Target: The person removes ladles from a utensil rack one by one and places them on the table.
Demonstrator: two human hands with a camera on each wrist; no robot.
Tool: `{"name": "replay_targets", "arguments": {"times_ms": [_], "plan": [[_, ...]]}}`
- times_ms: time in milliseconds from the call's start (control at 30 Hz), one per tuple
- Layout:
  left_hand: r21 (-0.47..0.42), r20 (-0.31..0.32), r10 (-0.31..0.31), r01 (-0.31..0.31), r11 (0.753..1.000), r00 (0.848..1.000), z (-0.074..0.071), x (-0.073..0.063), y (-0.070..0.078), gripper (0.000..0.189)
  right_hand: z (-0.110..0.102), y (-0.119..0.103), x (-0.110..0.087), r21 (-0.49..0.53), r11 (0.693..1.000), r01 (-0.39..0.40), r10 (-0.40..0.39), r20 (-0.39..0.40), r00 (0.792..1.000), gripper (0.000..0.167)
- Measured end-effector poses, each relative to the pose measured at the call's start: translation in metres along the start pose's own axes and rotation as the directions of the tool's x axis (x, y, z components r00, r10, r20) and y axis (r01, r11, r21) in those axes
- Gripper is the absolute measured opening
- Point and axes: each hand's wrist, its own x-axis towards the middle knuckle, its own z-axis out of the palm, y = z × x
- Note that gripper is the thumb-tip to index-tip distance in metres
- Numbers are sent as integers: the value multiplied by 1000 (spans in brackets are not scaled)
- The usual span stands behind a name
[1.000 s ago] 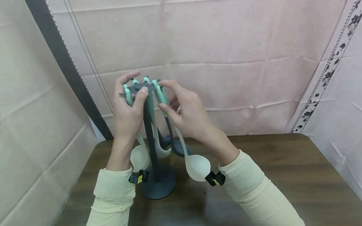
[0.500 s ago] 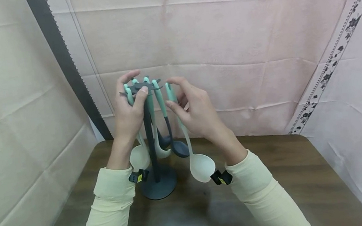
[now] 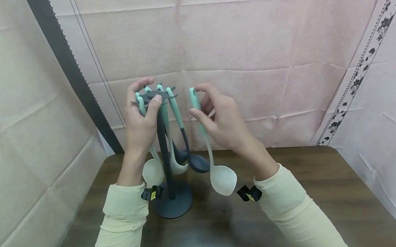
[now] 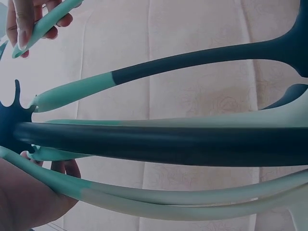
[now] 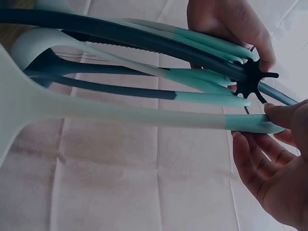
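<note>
A dark utensil stand (image 3: pixel 174 205) with a hooked top stands on the table. My left hand (image 3: pixel 141 125) grips its top, thumb over the hub and fingers around the far side. A white cooking spoon (image 3: pixel 223 180) with a teal handle hangs bowl down from my right hand (image 3: pixel 225 119), pinched near the handle's end by thumb and fingers. It is off to the right, apart from the hooks. In the right wrist view the spoon's handle (image 5: pixel 250 123) passes below the dark hook wheel (image 5: pixel 250 79). Several other teal-handled utensils hang on the stand.
On the hooks are a dark ladle (image 3: pixel 199 164), a white ladle (image 3: pixel 178 167) and a white round-headed utensil (image 3: pixel 153 173). The brown wooden table (image 3: pixel 299 193) extends to the right and front. Pale cloth (image 3: pixel 241 50) hangs behind and at both sides.
My right hand has moved right with the white cooking spoon, drawing its handle away from the stand's hooks. The left hand has stayed on the stand's top.
</note>
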Motion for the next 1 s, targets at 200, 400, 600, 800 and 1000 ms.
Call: {"name": "replay_targets", "arguments": {"times_ms": [200,400,600,800,1000], "plan": [[11,-7,1,-1,1000,1000,2,-1,-1,50,-9,5,-3,-6,1000,-20,20,-27,999,45],[0,-12,2,-2,1000,1000,3,-2,1,50,-19,9,-8,-44,998,-36,35,-24,999,46],[23,-14,8,-8,1000,1000,3,-1,4,53,-28,13,-12,-74,997,-25,22,-40,999,44],[23,-8,-5,5,1000,1000,2,-1,2,51,-31,19,-17,-81,996,-28,25,-43,999,43],[32,2,-8,7,999,1000,0,0,0,50,-36,26,-21,-92,995,-45,41,-44,998,44]]}}
